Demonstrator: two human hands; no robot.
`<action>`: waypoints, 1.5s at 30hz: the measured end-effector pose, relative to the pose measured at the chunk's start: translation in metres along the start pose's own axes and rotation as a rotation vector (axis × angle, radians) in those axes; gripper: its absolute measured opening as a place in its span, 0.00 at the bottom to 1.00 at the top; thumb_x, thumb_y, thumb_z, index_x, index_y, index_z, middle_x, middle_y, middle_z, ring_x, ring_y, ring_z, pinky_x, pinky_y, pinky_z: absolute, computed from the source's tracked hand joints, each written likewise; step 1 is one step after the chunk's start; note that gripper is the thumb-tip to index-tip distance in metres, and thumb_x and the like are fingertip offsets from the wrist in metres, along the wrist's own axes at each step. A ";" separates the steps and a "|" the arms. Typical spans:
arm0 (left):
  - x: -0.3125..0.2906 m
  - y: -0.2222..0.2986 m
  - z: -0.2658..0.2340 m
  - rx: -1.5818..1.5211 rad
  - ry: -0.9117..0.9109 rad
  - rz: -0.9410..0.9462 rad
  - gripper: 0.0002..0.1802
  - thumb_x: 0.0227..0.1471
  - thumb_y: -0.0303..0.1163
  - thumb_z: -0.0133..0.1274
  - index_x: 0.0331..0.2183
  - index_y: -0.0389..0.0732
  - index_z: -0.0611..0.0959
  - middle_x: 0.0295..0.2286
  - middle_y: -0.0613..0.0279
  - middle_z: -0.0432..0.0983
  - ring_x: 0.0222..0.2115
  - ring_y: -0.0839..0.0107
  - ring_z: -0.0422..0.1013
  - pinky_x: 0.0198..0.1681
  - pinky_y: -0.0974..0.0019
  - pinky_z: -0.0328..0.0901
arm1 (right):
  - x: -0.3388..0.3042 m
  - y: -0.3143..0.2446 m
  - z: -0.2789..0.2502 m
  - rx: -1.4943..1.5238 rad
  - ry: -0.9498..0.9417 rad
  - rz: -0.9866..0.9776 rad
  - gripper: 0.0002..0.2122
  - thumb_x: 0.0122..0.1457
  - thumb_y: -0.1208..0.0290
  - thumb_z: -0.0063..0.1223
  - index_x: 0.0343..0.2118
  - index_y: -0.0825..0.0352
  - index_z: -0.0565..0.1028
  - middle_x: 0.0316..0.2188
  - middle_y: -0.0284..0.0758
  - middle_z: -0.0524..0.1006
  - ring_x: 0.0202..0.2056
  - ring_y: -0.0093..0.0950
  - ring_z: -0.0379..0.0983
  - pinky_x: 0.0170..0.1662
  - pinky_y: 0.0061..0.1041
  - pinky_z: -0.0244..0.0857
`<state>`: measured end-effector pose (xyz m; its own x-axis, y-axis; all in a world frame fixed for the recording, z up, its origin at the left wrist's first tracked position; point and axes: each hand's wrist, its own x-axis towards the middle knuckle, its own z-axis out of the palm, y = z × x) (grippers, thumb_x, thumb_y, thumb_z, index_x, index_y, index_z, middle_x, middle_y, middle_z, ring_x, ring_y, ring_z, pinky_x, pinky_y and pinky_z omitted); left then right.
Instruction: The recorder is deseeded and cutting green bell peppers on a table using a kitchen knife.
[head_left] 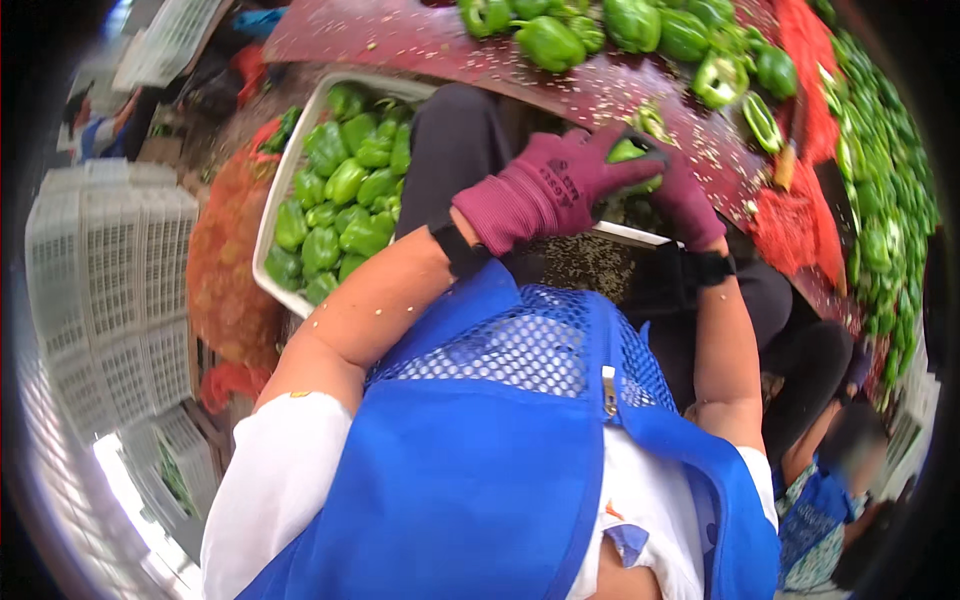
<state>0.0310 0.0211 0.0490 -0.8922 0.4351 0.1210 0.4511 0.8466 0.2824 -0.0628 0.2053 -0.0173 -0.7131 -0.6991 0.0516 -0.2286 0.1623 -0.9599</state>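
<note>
Between my two hands, over my lap at the table's near edge, is a green bell pepper point(628, 152), mostly hidden by my fingers. My left hand point(560, 185), in a maroon glove with dark fingertips, closes on it from the left. From the right, my right hand point(686, 200) grips it in a matching glove. Just beyond the hands, a cut piece of green pepper point(650, 122) lies on the red tabletop point(590, 95) among scattered pale seeds. Left of my knee, a white crate point(268, 225) holds many whole green bell peppers point(345, 180).
More bell peppers point(632, 25), some cut open, lie along the table's far side. A wooden handle point(786, 168) rests by red netting point(795, 230) at the right, beside a long green pepper heap point(880, 230). Orange net sacks point(235, 260) and stacked white crates point(110, 290) stand left. Another person point(825, 500) sits lower right.
</note>
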 end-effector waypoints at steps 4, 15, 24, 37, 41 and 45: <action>-0.066 -0.043 -0.033 0.119 0.261 -0.304 0.46 0.35 0.34 0.63 0.58 0.58 0.65 0.53 0.47 0.63 0.51 0.50 0.66 0.50 0.57 0.66 | 0.005 0.004 -0.009 0.474 0.225 0.345 0.14 0.60 0.68 0.53 0.47 0.66 0.75 0.36 0.29 0.78 0.30 0.17 0.73 0.32 0.17 0.68; -0.361 -0.136 -0.006 0.198 0.266 -1.580 0.40 0.55 0.50 0.48 0.60 0.36 0.58 0.53 0.36 0.63 0.54 0.42 0.61 0.55 0.51 0.58 | 0.003 0.027 -0.044 0.122 0.525 0.244 0.12 0.61 0.70 0.49 0.46 0.66 0.77 0.39 0.34 0.79 0.37 0.22 0.76 0.39 0.20 0.70; -0.482 -0.177 0.084 -0.369 0.727 -1.523 0.41 0.57 0.50 0.46 0.60 0.31 0.56 0.59 0.37 0.51 0.61 0.45 0.49 0.63 0.54 0.47 | 0.019 0.033 -0.051 -0.186 0.757 0.123 0.16 0.55 0.69 0.55 0.45 0.70 0.73 0.39 0.39 0.78 0.37 0.26 0.74 0.43 0.27 0.68; -0.396 -0.163 0.043 0.133 -0.152 -1.671 0.40 0.57 0.51 0.43 0.62 0.41 0.53 0.62 0.43 0.47 0.61 0.46 0.48 0.63 0.52 0.46 | 0.115 0.029 -0.160 -1.213 0.411 0.549 0.38 0.43 0.56 0.62 0.58 0.60 0.60 0.57 0.42 0.63 0.54 0.40 0.65 0.55 0.39 0.61; -0.343 -0.147 0.005 0.455 -0.192 -1.605 0.42 0.54 0.58 0.44 0.63 0.46 0.54 0.61 0.43 0.49 0.59 0.42 0.53 0.60 0.51 0.52 | 0.126 0.010 -0.159 -1.268 0.325 0.671 0.30 0.43 0.52 0.62 0.50 0.60 0.70 0.49 0.40 0.73 0.50 0.40 0.71 0.53 0.40 0.63; -0.272 -0.149 -0.026 0.169 0.544 -1.157 0.36 0.55 0.41 0.53 0.59 0.36 0.60 0.57 0.43 0.58 0.58 0.51 0.57 0.59 0.57 0.54 | 0.110 0.010 -0.163 -1.103 0.339 0.709 0.33 0.41 0.46 0.62 0.50 0.62 0.71 0.49 0.41 0.74 0.50 0.37 0.72 0.52 0.37 0.64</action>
<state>0.2057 -0.2313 -0.0011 -0.6394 -0.7200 0.2697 -0.6246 0.6910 0.3639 -0.2512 0.2433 0.0239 -0.9887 -0.0541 -0.1396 -0.0406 0.9944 -0.0977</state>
